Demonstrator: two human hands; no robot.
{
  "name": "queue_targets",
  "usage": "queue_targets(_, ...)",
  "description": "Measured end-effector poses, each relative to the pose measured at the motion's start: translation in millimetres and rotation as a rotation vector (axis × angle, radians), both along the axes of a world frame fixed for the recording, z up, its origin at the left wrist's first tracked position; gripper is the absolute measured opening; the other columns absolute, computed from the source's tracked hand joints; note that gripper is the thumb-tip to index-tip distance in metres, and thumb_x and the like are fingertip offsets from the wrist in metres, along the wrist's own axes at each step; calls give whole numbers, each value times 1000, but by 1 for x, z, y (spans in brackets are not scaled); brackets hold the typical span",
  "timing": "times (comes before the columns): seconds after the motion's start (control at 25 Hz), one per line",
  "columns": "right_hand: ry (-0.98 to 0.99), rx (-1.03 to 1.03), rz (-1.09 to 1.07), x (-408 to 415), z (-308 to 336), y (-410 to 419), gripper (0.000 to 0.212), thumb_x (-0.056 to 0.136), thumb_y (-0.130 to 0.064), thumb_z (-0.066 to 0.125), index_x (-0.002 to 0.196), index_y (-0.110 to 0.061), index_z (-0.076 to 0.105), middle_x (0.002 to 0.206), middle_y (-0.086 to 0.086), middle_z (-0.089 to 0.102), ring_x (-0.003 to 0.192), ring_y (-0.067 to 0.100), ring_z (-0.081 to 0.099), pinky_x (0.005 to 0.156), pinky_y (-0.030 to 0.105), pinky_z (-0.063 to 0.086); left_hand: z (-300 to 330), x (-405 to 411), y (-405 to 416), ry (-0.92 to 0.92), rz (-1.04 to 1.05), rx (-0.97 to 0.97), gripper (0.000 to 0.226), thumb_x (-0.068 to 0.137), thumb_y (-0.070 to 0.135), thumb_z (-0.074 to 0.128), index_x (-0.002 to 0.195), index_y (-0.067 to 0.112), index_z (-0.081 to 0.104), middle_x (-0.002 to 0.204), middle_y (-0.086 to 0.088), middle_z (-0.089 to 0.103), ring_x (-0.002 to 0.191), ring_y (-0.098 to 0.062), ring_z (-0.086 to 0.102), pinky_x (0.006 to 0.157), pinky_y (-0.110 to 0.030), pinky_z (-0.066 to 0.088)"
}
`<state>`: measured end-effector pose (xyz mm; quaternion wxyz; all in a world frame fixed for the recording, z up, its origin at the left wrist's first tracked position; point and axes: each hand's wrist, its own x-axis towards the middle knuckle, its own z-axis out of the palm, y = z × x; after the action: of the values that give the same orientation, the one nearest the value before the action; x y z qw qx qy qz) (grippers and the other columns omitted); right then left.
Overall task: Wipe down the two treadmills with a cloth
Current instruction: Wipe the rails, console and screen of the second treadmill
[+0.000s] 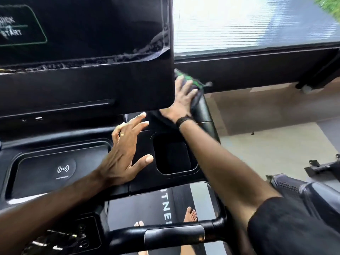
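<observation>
Wiping is under way on one treadmill only. Right hand point(181, 100), centre-right of frame, lies flat with fingers spread, pressing the cloth point(185, 80) onto the upright post point(201, 109) behind the screen point(82, 43); the cloth is pinned under the palm, not gripped in a fist. Left hand point(127, 153), mid-frame, is open and empty over the console tray point(60, 170). Streaks along the screen's lower edge suggest it's already wiped. Handlebar point(165, 234) state unclear; second treadmill not visible, so likely still to do.
</observation>
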<state>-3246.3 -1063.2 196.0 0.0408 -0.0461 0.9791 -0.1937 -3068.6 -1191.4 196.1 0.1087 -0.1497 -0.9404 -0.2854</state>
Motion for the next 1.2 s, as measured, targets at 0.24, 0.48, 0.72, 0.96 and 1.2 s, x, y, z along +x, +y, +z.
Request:
queue_targets(0.24,245,208,645,55,-10,0,45,91,-54,38,128,-37,58,128,-2,61,127,30,47,107,54,29,3,0,0,10,-116,-40,75,95,64,34,145,8,37,158,-6,28,149,-23,24,117,-48,15)
queue_targets(0.48,-151,-108,6,-16,-30,94,69,92,-68,41,154,-45,22,166,-1,11,149,36,17,119,52,20,3,4,0,-4,-97,-106,70,94,62,36,143,13,41,157,0,31,149,-17,23,118,-53,15)
queue_targets(0.72,-218,-355,-198,65,-39,137,59,93,-64,41,145,-36,41,148,9,42,131,39,45,110,49,35,0,3,0,40,-162,-235,66,94,63,35,136,14,49,151,-1,39,144,-15,33,120,-43,11)
queue_targets(0.96,-47,-29,-261,162,-35,138,66,99,-57,28,157,-25,26,156,15,33,136,41,39,112,49,34,-1,4,0,39,-168,-217,66,94,65,33,135,15,50,151,-1,39,142,-15,35,120,-42,8)
queue_targets(1.2,-72,127,-46,206,-26,139,81,84,-70,8,159,-38,5,168,6,1,152,36,7,121,51,12,-3,5,-2,62,-187,-209,68,95,67,30,135,16,49,152,-1,38,142,-15,35,121,-42,7)
